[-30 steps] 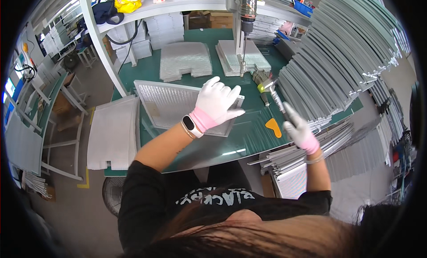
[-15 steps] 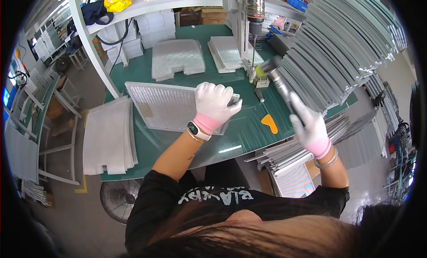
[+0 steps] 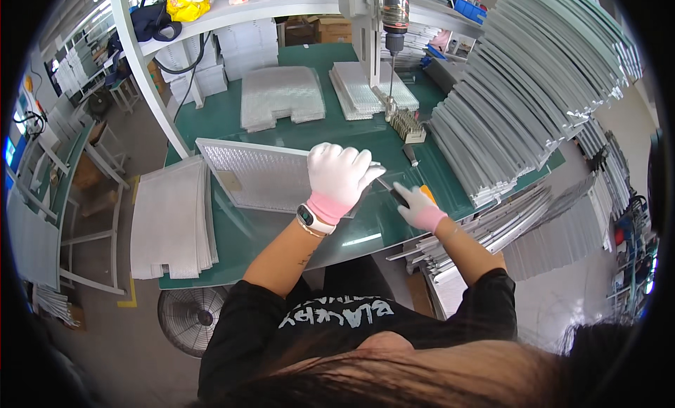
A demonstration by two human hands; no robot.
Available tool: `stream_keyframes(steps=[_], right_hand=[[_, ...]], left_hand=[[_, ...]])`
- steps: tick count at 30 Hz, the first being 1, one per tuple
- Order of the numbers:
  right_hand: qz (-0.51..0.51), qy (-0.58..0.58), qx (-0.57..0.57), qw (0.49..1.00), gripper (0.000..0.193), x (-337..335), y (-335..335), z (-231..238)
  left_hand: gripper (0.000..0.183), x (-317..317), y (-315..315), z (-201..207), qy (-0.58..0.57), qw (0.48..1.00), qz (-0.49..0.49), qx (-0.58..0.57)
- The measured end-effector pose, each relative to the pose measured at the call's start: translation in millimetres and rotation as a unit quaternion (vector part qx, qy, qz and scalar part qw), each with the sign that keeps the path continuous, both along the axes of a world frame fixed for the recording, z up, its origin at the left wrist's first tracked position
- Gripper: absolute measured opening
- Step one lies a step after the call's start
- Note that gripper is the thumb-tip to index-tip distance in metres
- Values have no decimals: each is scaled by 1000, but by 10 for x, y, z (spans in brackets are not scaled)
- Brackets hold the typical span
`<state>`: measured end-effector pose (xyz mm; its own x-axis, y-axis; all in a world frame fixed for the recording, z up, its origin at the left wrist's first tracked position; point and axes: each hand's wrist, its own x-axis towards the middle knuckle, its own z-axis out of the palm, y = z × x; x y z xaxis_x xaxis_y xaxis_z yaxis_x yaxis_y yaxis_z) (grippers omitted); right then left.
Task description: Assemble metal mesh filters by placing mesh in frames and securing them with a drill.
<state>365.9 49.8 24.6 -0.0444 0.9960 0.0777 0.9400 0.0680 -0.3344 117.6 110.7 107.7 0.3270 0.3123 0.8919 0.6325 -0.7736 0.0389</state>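
My left hand (image 3: pixel 339 175), in a white glove with a pink cuff, is closed on the upper right corner of a framed silver mesh panel (image 3: pixel 267 179). The panel leans on edge on the green table. My gloved right hand (image 3: pixel 420 210) grips the black handle of a hammer (image 3: pixel 400 195). Its shaft points toward the panel corner beside my left hand, and the head is hidden or blurred there. Just behind my right hand lies a yellow-orange flat tool (image 3: pixel 428 194), partly covered. A small grey-handled tool (image 3: pixel 410 155) rests farther back.
A drill (image 3: pixel 396 21) hangs upright on a stand above a slotted metal block (image 3: pixel 408 127). Tall stacks of grey frames (image 3: pixel 520 92) rise at right. Mesh sheets (image 3: pixel 281 95) lie at the back, and white sheets (image 3: pixel 169 218) overhang the left edge. A floor fan (image 3: pixel 190 316) stands below.
My right hand has swung the hammer down and left, from raised at the right to beside the panel corner. My left hand keeps its hold on the panel.
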Motion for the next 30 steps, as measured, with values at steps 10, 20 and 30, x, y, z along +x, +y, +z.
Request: stream_keyframes(steps=[10,20,30], right_hand=[[207,276,593,728,49,-898,1461,2945],[596,698,46,395,14,-737,1616,2748],[618,614,115,478,13,-820,1718,2631]], left_hand=[[32,147,-20,94,-55,998,18,1],[22,235,136,132,-37,999,22,-27],[25,241,213,67,-81,996,-19,17]])
